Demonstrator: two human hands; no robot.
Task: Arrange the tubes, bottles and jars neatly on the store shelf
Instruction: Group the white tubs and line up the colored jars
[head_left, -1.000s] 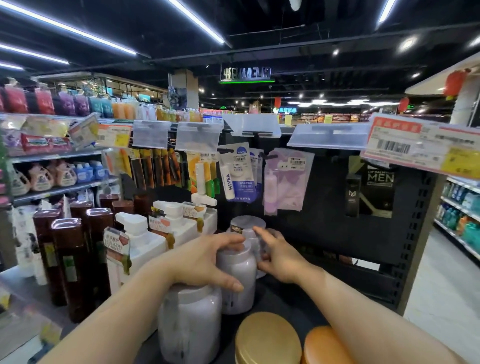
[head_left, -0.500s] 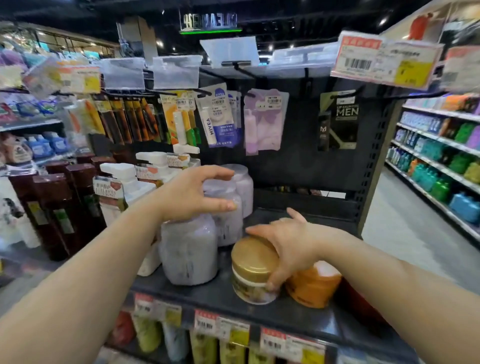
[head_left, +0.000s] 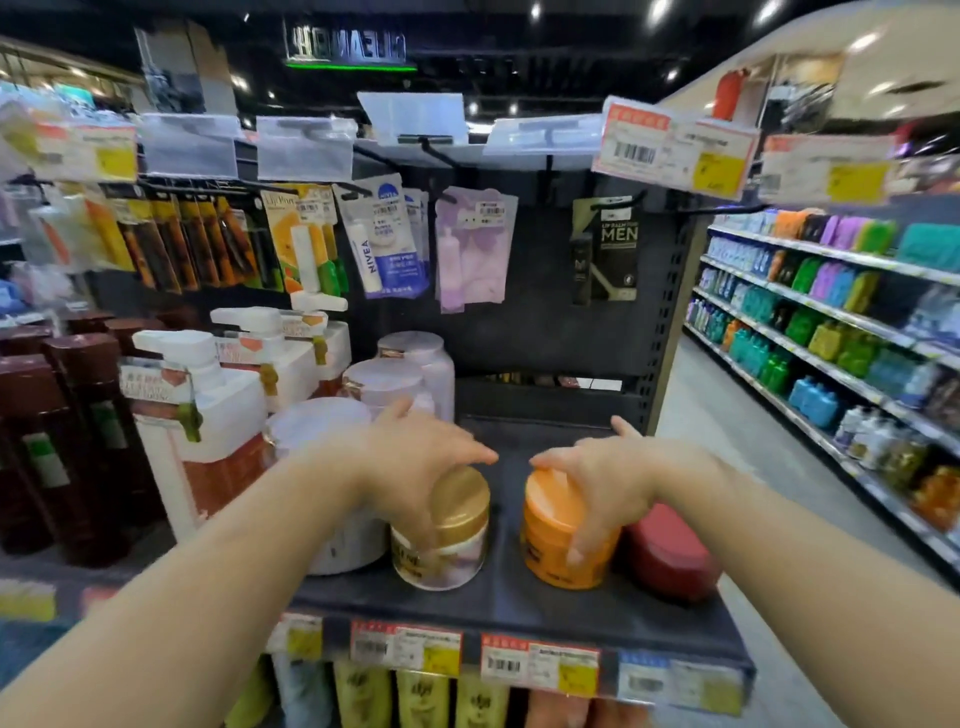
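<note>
Two hands palm-down, left hand (head_left: 415, 467) gripping gold-lidded jar (head_left: 447, 530), right hand (head_left: 602, 483) gripping orange jar (head_left: 550, 540)

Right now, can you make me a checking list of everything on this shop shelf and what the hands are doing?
Surface: dark shelf, price tags along its front edge.
Job's things: gold-lidded jar and orange jar upright, apart; red jar beside the orange one; three pale jars in a row behind.
Clutter: white pump bottles, dark brown bottles, hanging lip balm packs.
Hands: left hand grips the gold lid; right hand grips the orange jar.
Cables: nothing seen.
Surroundings: store aisle, stocked shelves at right.
</note>
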